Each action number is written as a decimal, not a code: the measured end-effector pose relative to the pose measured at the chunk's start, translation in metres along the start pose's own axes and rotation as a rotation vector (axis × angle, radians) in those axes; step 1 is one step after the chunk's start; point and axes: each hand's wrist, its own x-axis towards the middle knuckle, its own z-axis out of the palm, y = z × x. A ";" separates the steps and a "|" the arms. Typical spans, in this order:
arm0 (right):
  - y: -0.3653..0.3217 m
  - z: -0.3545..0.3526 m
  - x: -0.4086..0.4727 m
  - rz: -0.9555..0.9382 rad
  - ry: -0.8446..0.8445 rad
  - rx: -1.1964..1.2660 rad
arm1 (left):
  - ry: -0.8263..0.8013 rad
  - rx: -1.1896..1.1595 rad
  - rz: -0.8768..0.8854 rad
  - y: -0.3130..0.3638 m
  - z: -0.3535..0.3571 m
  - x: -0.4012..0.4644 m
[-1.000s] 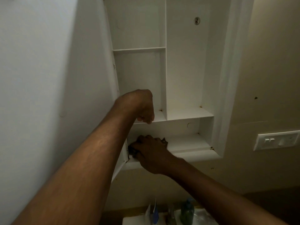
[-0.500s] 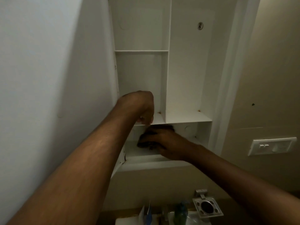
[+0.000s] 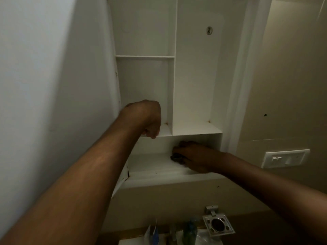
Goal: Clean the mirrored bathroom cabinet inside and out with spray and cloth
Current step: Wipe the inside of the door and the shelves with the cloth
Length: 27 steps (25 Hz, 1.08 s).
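The white bathroom cabinet (image 3: 194, 85) stands open, its shelves bare. Its door (image 3: 44, 85) is swung out to the left. My left hand (image 3: 150, 121) is curled over the front edge of the middle shelf (image 3: 194, 129), at its left end. My right hand (image 3: 194, 156) reaches into the bottom compartment and holds a dark cloth (image 3: 176, 157) down on the bottom shelf (image 3: 150, 165), right of its middle. Only a small dark bunch of the cloth shows under the fingers. No spray bottle is identifiable.
A white switch plate (image 3: 285, 158) sits on the beige wall to the right. Below the cabinet are a square metal holder (image 3: 218, 224), a green bottle (image 3: 190, 230) and tubes (image 3: 152, 232) on the basin top.
My right hand has slid the cloth along the bottom shelf from its left end toward the right. My left hand has stayed on the middle shelf edge.
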 end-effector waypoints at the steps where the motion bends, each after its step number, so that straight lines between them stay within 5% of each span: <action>1: 0.007 0.000 -0.006 0.054 0.014 -0.094 | -0.001 0.017 0.005 0.001 0.000 -0.002; 7: -0.011 0.002 0.001 0.352 -0.099 -0.281 | 0.051 -0.080 0.002 0.001 -0.002 -0.009; 12: -0.030 -0.008 -0.015 0.391 -0.107 -0.460 | 0.070 -0.107 -0.006 0.002 0.001 -0.010; 14: -0.037 0.000 -0.046 0.377 -0.055 -0.341 | 0.082 -0.112 -0.004 0.002 0.002 -0.011; 17: -0.034 -0.005 -0.090 0.411 -0.033 0.250 | 0.135 -0.133 -0.017 0.002 0.003 -0.014; 18: -0.030 -0.006 -0.092 0.409 0.087 0.322 | 0.143 -0.125 -0.016 0.002 0.002 -0.015; 21: -0.023 0.000 -0.063 0.457 0.420 0.148 | 0.131 -0.114 -0.008 0.003 0.000 -0.016; 27: -0.033 0.025 -0.007 0.690 0.296 -0.083 | 0.100 -0.083 0.023 0.000 0.000 -0.013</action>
